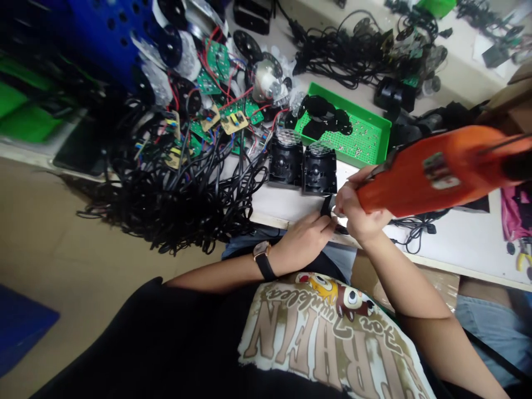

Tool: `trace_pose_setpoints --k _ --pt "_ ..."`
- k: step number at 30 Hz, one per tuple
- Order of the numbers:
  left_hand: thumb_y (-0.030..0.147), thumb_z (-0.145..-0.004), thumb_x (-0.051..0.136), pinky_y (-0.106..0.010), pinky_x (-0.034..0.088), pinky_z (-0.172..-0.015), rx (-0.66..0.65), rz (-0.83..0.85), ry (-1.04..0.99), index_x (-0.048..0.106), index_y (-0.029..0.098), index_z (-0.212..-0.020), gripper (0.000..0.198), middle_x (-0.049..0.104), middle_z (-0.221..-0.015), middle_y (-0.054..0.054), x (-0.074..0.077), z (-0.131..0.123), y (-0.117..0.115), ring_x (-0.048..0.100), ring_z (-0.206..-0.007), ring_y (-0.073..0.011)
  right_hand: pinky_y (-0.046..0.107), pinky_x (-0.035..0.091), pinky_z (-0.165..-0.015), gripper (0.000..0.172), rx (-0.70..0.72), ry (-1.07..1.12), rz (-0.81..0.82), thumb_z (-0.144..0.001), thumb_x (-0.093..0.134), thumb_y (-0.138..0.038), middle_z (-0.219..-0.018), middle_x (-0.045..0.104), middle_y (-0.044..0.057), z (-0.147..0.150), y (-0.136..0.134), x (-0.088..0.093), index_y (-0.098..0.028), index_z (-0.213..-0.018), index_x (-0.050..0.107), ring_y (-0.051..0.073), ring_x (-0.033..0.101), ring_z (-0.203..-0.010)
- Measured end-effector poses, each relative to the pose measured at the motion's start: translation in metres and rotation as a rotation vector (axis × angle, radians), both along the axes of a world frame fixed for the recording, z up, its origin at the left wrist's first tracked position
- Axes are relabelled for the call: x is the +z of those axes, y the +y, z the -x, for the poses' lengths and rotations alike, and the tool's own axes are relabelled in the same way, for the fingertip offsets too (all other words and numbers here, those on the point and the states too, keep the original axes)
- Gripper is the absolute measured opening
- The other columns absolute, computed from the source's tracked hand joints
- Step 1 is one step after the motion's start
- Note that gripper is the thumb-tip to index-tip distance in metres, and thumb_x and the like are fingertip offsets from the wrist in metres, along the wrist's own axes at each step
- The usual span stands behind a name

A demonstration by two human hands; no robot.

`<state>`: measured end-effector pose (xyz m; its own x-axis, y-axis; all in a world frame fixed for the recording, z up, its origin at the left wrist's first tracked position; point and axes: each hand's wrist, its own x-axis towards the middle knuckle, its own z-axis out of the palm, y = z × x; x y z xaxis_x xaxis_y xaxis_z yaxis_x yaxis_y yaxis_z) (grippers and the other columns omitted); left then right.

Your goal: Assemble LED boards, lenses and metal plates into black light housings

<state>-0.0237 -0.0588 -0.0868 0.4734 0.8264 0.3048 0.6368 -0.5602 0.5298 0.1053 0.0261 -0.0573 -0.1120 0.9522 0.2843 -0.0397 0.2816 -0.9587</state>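
My right hand (363, 219) is wrapped round the front end of an orange power screwdriver (444, 172), whose body stretches off to the right, slightly blurred. Its tip is hidden behind my fingers. At the table's front edge, my left hand (305, 241), with a watch on its wrist, pinches a small black part (327, 206) just left of my right fingertips. Most of that part is covered, so its kind cannot be made out. Just beyond, two open black housings (286, 163) with round grilles stand side by side on the white table (270, 202).
Behind the housings lies a green tray (385, 138) with small screws and black discs. Black cables (166, 194) hang over the table edge at left, below wired circuit boards (216, 61) and motors. More cables (344, 50) lie on the far side. Yellow-handled pliers (521, 260) are at right.
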Motion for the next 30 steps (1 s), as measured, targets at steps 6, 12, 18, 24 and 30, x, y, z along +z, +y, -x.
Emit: trace_pose_setpoints --k 6,12,18,24,30 --pt "0.01 -0.1 0.051 -0.038 0.061 -0.088 0.023 0.023 -0.13 0.067 0.013 -0.118 0.024 0.07 -0.099 -0.008 -0.002 0.009 0.006 0.066 -0.097 -0.0214 0.023 0.041 -0.036 0.024 -0.083 0.122 -0.219 -0.085 0.072 -0.03 -0.053 0.055 -0.011 0.006 -0.005 0.036 -0.025 -0.103 0.057 0.01 0.049 -0.035" --pt "0.019 -0.1 0.061 -0.033 0.062 -0.085 0.178 -0.116 -0.472 0.054 0.02 -0.135 0.036 0.071 -0.093 -0.002 0.002 0.011 -0.002 0.071 -0.088 -0.0152 0.023 0.04 -0.032 0.011 -0.116 0.331 -0.256 -0.085 0.063 -0.033 -0.047 0.043 -0.013 0.011 -0.036 0.073 -0.028 -0.09 0.055 0.009 0.039 -0.029" --pt "0.014 -0.1 0.06 -0.031 0.062 -0.087 0.113 -0.228 -0.499 0.046 0.019 -0.142 0.044 0.072 -0.101 -0.005 0.009 0.003 -0.003 0.072 -0.095 -0.0156 0.022 0.044 -0.036 0.016 -0.072 0.283 -0.3 -0.09 0.06 -0.035 -0.049 0.041 -0.012 0.005 -0.046 0.073 -0.025 -0.08 0.052 0.008 0.041 -0.031" --pt "0.01 -0.095 0.066 -0.031 0.062 -0.08 0.089 -0.355 -0.4 0.046 0.014 -0.138 0.048 0.072 -0.1 -0.009 0.012 -0.002 -0.001 0.071 -0.092 -0.0179 0.021 0.044 -0.035 0.006 -0.062 0.344 -0.348 -0.089 0.064 -0.027 -0.051 0.045 -0.012 -0.002 -0.047 0.073 -0.028 -0.091 0.058 0.009 0.044 -0.032" --pt "0.013 -0.092 0.072 -0.028 0.061 -0.082 0.141 -0.432 -0.47 0.052 0.019 -0.132 0.045 0.075 -0.096 -0.003 0.016 -0.008 0.008 0.071 -0.09 -0.0153 0.023 0.044 -0.037 0.013 -0.122 0.343 -0.323 -0.089 0.064 -0.03 -0.051 0.046 -0.009 -0.015 -0.044 0.067 -0.023 -0.08 0.06 0.008 0.045 -0.035"
